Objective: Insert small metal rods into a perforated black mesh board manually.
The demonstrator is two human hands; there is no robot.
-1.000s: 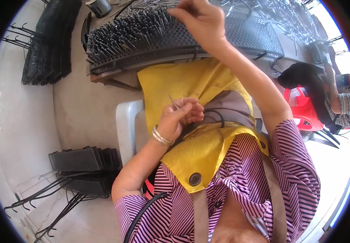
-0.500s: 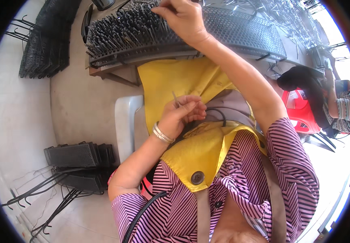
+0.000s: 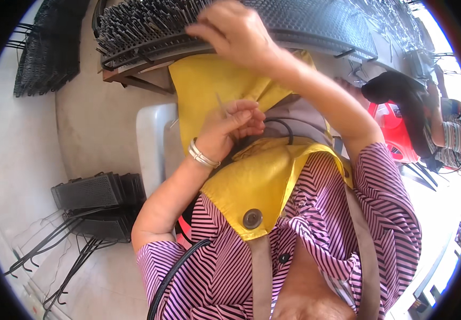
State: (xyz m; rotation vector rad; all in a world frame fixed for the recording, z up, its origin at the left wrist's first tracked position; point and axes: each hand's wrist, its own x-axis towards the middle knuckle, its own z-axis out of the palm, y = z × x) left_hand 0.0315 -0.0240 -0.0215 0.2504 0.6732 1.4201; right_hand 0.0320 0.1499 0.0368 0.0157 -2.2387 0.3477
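Note:
My left hand (image 3: 230, 125), a metal bangle at its wrist, is raised over my yellow apron (image 3: 201, 80). Its fingers are curled in, and a thin pointed metal piece (image 3: 220, 104) sticks up from it. My right hand (image 3: 236, 36) reaches across the near edge of a dark perforated rack (image 3: 316, 26), smeared by motion, so whether its fingers hold anything is unclear. Left of that hand, the rack is densely filled with upright thin dark metal pieces (image 3: 134, 28). On its right part the bare holes show.
A pale plastic chair arm (image 3: 153, 138) stands to my left. Stacked black perforated racks (image 3: 89, 194) with hooked rods lie on the floor, and others (image 3: 52, 50) stand farther off. Loose shiny pieces (image 3: 382, 24) cover the far right. Another person (image 3: 444, 128) sits by a red chair (image 3: 393, 136).
My right hand has come back from above the upright pieces to the rack's near edge and is now blurred. The view has shifted slightly. My left hand keeps its thin piece.

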